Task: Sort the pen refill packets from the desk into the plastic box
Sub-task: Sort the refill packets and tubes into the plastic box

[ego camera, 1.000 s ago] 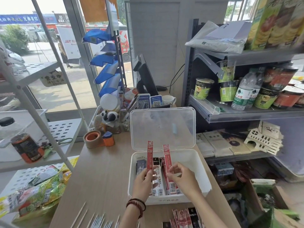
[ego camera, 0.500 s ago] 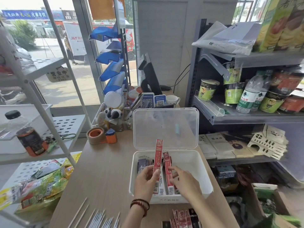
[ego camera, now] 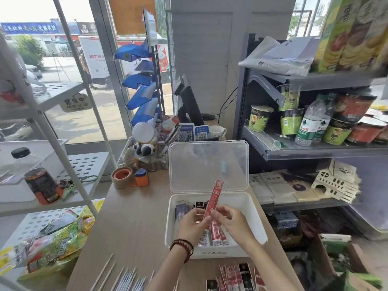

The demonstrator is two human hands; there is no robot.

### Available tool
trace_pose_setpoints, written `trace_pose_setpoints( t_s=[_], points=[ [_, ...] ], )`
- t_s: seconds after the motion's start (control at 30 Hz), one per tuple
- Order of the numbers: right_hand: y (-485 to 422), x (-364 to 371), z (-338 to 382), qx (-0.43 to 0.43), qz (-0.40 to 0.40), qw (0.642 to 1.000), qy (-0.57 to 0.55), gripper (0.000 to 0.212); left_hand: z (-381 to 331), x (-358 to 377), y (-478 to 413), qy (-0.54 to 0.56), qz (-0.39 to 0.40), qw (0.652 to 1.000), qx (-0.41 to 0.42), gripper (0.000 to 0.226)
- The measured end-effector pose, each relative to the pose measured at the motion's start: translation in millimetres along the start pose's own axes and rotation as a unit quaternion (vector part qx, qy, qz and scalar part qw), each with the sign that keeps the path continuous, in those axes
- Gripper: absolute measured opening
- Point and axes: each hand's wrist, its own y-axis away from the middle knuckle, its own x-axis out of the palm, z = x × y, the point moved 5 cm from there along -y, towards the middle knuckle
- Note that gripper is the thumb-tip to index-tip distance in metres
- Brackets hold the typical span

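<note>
A white plastic box (ego camera: 253, 213) stands open on the wooden desk, its clear lid (ego camera: 209, 164) tilted up behind it. Several red and black refill packets (ego camera: 217, 235) lie inside. Both hands are over the box. My left hand (ego camera: 192, 225), with a bead bracelet on the wrist, pinches the lower end of a long red refill packet (ego camera: 213, 200) that stands tilted up. My right hand (ego camera: 234, 221) touches the same packet's lower end with its fingertips. More red and black packets (ego camera: 235, 277) lie on the desk at the near edge.
Loose thin refills (ego camera: 126, 278) lie at the desk's near left. A tape dispenser (ego camera: 128, 177) and a clear organizer with pens (ego camera: 144, 152) stand behind the box. A white rack (ego camera: 63, 156) flanks the left, a grey goods shelf (ego camera: 315, 150) the right.
One of the two upright red packets went down into the box. The remaining one has tilted right, and my right hand has come up to its lower end.
</note>
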Motion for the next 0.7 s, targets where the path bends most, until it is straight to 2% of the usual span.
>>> trace_pose_setpoints(
  t_s=[0.13,0.23,0.33,0.4,0.5,0.7],
  points=[
    [-4.0,-3.9,14.6,0.006,-0.016,1.000,-0.015,0.014,-7.0,-5.2,-1.7,-0.133,0.006,0.990,0.047,0.016],
    [-10.6,-8.1,14.9,0.033,-0.019,0.999,0.021,0.011,-11.1,-17.4,-1.0,-0.318,0.006,0.940,0.121,0.017],
    [-19.0,-6.4,-1.9,0.071,-0.011,0.987,0.141,0.020,-13.5,-32.0,2.2,-0.422,-0.007,0.894,0.149,0.020],
    [-20.3,-1.1,-13.0,0.099,-0.010,0.977,0.187,0.026,-13.0,-39.4,4.5,-0.452,-0.020,0.878,0.153,0.021],
    [-19.6,5.8,-15.4,0.110,-0.031,0.958,0.263,0.022,-11.1,-47.2,8.7,-0.469,-0.036,0.867,0.167,0.021],
    [-13.5,13.1,-9.8,0.096,-0.069,0.920,0.373,0.019,-11.4,-57.8,18.6,-0.448,-0.062,0.869,0.199,0.020]
  ],
)
